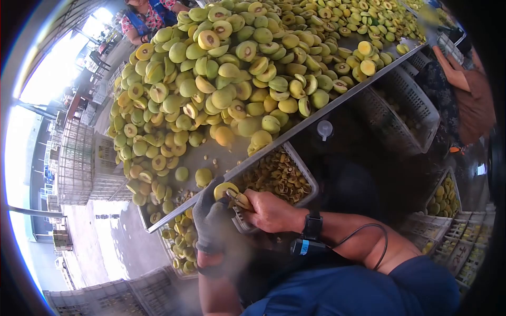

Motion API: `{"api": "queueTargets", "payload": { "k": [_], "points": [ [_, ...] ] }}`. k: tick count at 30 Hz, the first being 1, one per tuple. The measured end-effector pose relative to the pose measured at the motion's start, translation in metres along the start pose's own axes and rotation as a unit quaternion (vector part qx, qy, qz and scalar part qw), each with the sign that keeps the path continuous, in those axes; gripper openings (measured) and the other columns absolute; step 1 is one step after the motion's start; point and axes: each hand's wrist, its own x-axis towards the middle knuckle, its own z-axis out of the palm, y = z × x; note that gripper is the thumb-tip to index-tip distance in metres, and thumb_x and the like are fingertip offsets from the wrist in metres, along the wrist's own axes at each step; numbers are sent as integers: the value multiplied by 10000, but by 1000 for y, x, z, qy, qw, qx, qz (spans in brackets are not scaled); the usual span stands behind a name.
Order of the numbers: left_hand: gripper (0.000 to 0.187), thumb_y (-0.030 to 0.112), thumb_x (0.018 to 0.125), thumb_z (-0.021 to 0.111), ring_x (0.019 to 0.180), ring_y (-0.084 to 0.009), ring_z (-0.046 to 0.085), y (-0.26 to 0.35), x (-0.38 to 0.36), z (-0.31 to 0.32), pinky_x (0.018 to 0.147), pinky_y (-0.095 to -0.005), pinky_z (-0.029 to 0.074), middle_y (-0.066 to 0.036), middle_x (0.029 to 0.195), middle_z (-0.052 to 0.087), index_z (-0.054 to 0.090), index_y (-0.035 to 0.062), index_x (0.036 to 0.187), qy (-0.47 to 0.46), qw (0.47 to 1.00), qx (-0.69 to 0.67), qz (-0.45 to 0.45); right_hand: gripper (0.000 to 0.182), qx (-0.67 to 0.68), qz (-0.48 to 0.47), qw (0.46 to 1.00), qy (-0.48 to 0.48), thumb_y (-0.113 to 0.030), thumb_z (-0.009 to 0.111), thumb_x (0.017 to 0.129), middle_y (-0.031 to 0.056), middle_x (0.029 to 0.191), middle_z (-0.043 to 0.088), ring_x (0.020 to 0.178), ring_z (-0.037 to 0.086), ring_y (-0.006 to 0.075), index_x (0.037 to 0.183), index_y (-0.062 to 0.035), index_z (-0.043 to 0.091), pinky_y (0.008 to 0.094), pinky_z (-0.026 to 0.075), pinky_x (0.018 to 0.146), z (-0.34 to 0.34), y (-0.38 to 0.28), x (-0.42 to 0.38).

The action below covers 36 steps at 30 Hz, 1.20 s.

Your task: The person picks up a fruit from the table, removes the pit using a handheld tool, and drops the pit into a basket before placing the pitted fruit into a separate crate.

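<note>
We have the round, yellow-green cut fruit (226,191) between the thumb and fingers of our left hand (212,210), which wears a grey knitted glove; they are closed around its edge. Our bare right hand (270,210) has its fingers curled tightly around a small tan-handled tool (242,200). The tool's working end meets the fruit, but its shape is too blurred to tell, and the right fingers partly hide the handle.

Just beyond our fingertips runs the metal rim (295,132) of a sorting table, heaped with green and yellow fruit (221,97), many pieces halved with brown centres. Below our fingers, a grey plastic crate (314,185) holds brownish-yellow scraps (274,176); our right hand and forearm cover part of it. Left of the gloved fingers, another crate of green fruit (182,242) is partly cut off by the table.

Well away from our fingers are 2 people: 1 in a blue apron (158,13), cropped at the top, and 1 in a brown top (477,105), cut by the dark lens edge.
</note>
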Motion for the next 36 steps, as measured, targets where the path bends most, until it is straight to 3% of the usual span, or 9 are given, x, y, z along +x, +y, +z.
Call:
{"api": "queueTargets", "payload": {
  "k": [5, 10, 19, 23, 27, 29, 32, 33, 36],
  "points": [
    [505, 134, 897, 625, 1100, -189, 648, 13, -6, 10, 982, -327, 511, -108, 1221, 693, 610, -39, 1371, -12, 994, 106, -28, 306, -91, -23, 996, -7, -217, 650, 959, 308, 889, 680, 876, 666, 500, 1050, 51, 534, 517, 520, 768, -3, 0, -4],
    [392, -10, 918, 604, 1039, -156, 651, 10, -1, -2, 921, -303, 526, -84, 1155, 706, 648, -35, 1307, -64, 966, 248, -19, 291, -168, 12, 985, -41, -188, 643, 936, 311, 856, 668, 863, 652, 510, 1039, 48, 508, 559, 503, 759, -3, 7, -5],
    [428, 5, 875, 566, 1066, -167, 645, 4, 7, -23, 960, -306, 514, -95, 1176, 698, 657, -48, 1290, -141, 963, 221, -58, 272, -139, -7, 987, -78, -214, 607, 963, 263, 900, 705, 881, 689, 455, 1055, 40, 584, 497, 542, 783, -1, 14, -1],
    [429, 120, 927, 596, 1107, -181, 639, -3, -1, -15, 994, -330, 500, -105, 1208, 700, 645, -43, 1321, -64, 979, 187, 43, 234, 104, -23, 989, -107, -147, 619, 960, 129, 819, 684, 786, 690, 327, 1086, 35, 542, 461, 537, 731, 12, 36, 6],
    [429, 232, 1000, 602, 1086, -227, 668, -61, -21, 4, 963, -370, 522, -118, 1233, 709, 629, -34, 1336, 114, 989, 70, 69, 202, 234, 190, 927, -222, -169, 608, 974, 84, 854, 681, 795, 680, 252, 1012, 27, 579, 399, 553, 733, 4, 25, 3],
    [387, 217, 997, 605, 1039, -263, 690, -71, -25, 8, 924, -386, 538, -124, 1181, 719, 640, -24, 1298, 151, 973, 130, 117, 254, 220, 204, 918, -260, -191, 630, 981, 140, 876, 690, 821, 692, 317, 1072, 30, 542, 441, 546, 742, 7, 30, 4],
    [323, 172, 944, 659, 980, -308, 711, -76, -26, 13, 871, -402, 554, -136, 1092, 727, 668, 12, 1225, 196, 973, 62, 102, 288, -88, -17, 992, -85, -234, 640, 980, 229, 911, 699, 870, 706, 393, 1062, 24, 545, 456, 545, 760, 21, 22, -7],
    [317, 157, 917, 684, 978, -314, 711, -76, -26, 15, 866, -404, 554, -139, 1075, 726, 679, 28, 1207, 200, 978, -26, 58, 296, -73, -10, 993, -93, -245, 643, 978, 253, 926, 693, 887, 702, 414, 1057, 23, 547, 458, 545, 764, 19, 21, -7],
    [274, 110, 872, 691, 968, -292, 714, -73, -22, 11, 857, -384, 553, -120, 1061, 730, 712, 56, 1140, 154, 976, 120, 96, 299, -44, -2, 994, -105, -250, 641, 976, 280, 956, 690, 910, 699, 432, 1067, 23, 559, 459, 546, 774, 13, 17, -8]
  ]
}}
